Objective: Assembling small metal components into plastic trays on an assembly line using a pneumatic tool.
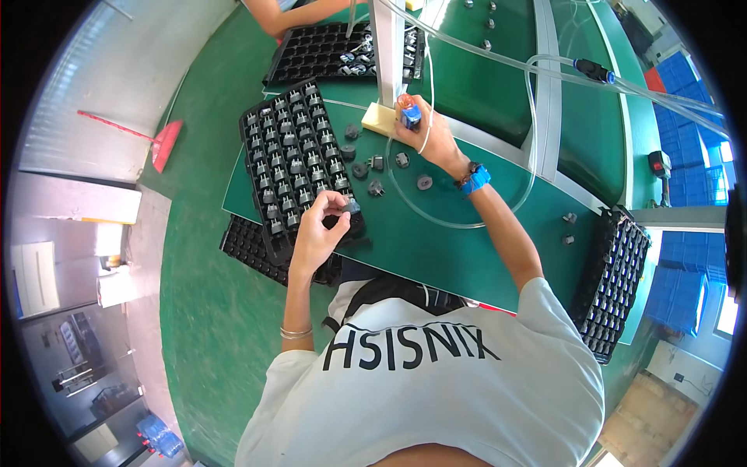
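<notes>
My left hand (pixel 315 237) pinches a small grey plug part (pixel 352 207) over the near right corner of a black compartment tray (pixel 253 144). That tray is filled with rows of grey plug parts with metal prongs. In my right hand (pixel 436 140) is a blue handheld piece with a clear orange top (pixel 409 114), held upright; its lower end is hidden by my fingers. Beside that hand lies a pale yellow block (pixel 379 119). Several loose plug parts (pixel 377 188) and round grey pieces (pixel 424 182) are scattered on the green table (pixel 451 249) between my hands.
Another black tray (pixel 237 241) sits under the filled one. A third tray (pixel 611 284) is at the right edge, a fourth (pixel 311 54) at the far side near another person's arm (pixel 299 15). A metal post (pixel 387 54) and clear hoses (pixel 537 117) cross the workspace.
</notes>
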Available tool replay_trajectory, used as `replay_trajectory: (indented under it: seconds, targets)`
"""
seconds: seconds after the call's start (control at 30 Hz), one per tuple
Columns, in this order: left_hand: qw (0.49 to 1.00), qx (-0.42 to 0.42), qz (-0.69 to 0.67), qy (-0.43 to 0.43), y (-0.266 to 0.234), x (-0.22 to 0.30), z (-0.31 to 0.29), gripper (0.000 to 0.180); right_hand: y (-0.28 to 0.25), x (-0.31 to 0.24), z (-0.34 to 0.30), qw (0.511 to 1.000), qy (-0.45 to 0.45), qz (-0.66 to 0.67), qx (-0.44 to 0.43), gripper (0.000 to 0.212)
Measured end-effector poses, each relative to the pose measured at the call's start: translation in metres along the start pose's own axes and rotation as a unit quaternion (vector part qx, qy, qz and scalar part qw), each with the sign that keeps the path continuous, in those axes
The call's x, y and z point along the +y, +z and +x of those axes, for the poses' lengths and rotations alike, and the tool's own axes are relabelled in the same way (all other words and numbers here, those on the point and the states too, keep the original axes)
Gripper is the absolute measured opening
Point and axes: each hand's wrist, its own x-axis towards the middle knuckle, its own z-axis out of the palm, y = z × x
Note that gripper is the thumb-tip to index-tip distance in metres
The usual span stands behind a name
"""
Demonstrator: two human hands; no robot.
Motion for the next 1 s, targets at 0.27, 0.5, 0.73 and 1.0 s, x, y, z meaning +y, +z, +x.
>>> replay_trajectory:
  seconds: [0.27, 0.5, 0.73, 1.0]
  targets:
    - [0.993, 0.001, -0.108, -0.045, 0.006, 0.000, -0.015, 0.012, 0.000, -0.006, 0.005, 0.999, 0.025, 0.019, 0.009, 0.033]
    - [0.993, 0.016, -0.106, -0.050, 0.009, 0.003, -0.021, 0.011, 0.003, -0.001, 0.005, 1.000, 0.021, 0.002, 0.009, 0.033]
    - [0.993, -0.005, -0.105, -0.051, 0.012, 0.005, -0.022, 0.011, 0.000, 0.000, 0.005, 1.000, 0.013, -0.002, -0.007, 0.037]
    - [0.992, -0.027, -0.105, -0.063, 0.018, 0.004, -0.023, 0.012, -0.002, -0.008, 0.003, 1.000, 0.008, 0.000, -0.008, 0.037]
